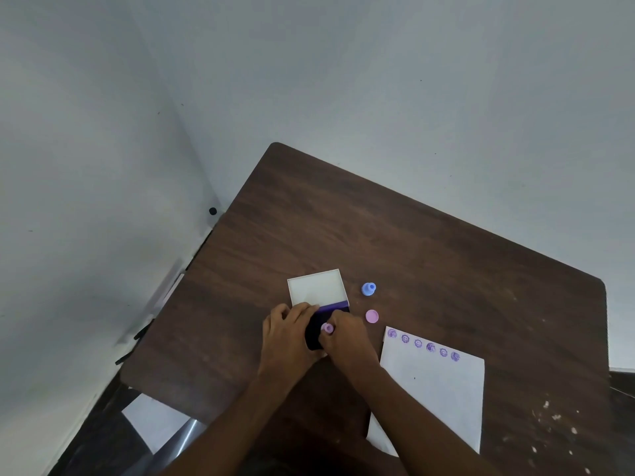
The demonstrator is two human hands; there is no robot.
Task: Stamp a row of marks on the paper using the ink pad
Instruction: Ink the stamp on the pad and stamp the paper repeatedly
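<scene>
An ink pad (332, 307) with a dark purple pad lies open on the brown table (412, 242), its white lid (316, 286) folded back. My left hand (288, 326) rests on the pad's left side and holds it. My right hand (347, 334) pinches a small pink stamp (327, 328) and presses it down onto the dark pad. To the right lies a white sheet of paper (436, 389) with a row of several purple round marks (424, 345) along its top edge.
A blue stamp (368, 288) stands upright right of the lid. A pink round cap (372, 316) lies below it, between the pad and the paper. White walls meet at a corner behind the table. The table's right part has pale specks.
</scene>
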